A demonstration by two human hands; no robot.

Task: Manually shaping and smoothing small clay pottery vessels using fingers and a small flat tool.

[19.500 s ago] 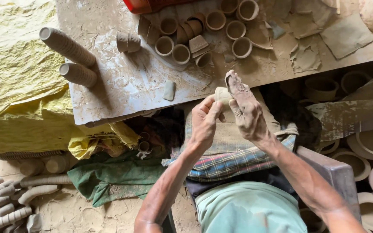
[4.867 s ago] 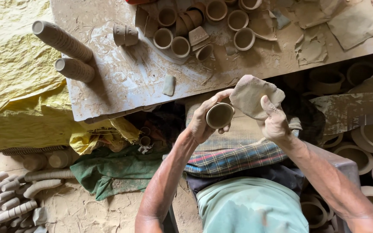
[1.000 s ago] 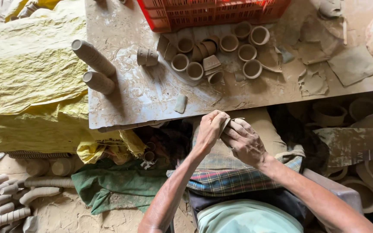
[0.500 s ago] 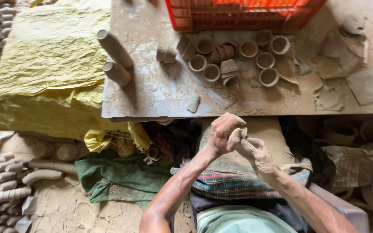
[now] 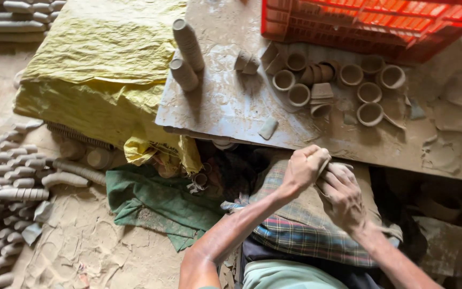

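Clay piece (image 5: 324,162), grey and soft-looking, mostly hidden, pressed between the two hands just in front of the near edge of the work surface (image 5: 231,107) and above the checked cloth (image 5: 306,235) on the person's lap. The left hand (image 5: 303,168) is curled into a near-fist around one end of the clay, fingers closed on it; the right hand (image 5: 343,195) lies against the other side, fingers bent and touching the clay, its grip partly closed, though how firmly it squeezes cannot be told. Risk, as a judgement: wet clay held this tightly between both hands could be crushed out of shape or tear at a thin wall if the fingers press unevenly; a slip would drop it onto the lap cloth. On the surface beyond the hands stands a cluster of small clay cups (image 5: 343,88), some upright and some tipped, close beside a red plastic crate (image 5: 370,24); two stacks of nested cups (image 5: 187,53) lie to the left, near a small flat clay scrap (image 5: 268,127). A yellow sheet (image 5: 97,69) covers a heap on the floor, a green cloth (image 5: 156,203) lies below it, and rows of stacked cups (image 5: 6,187) line the sandy ground.
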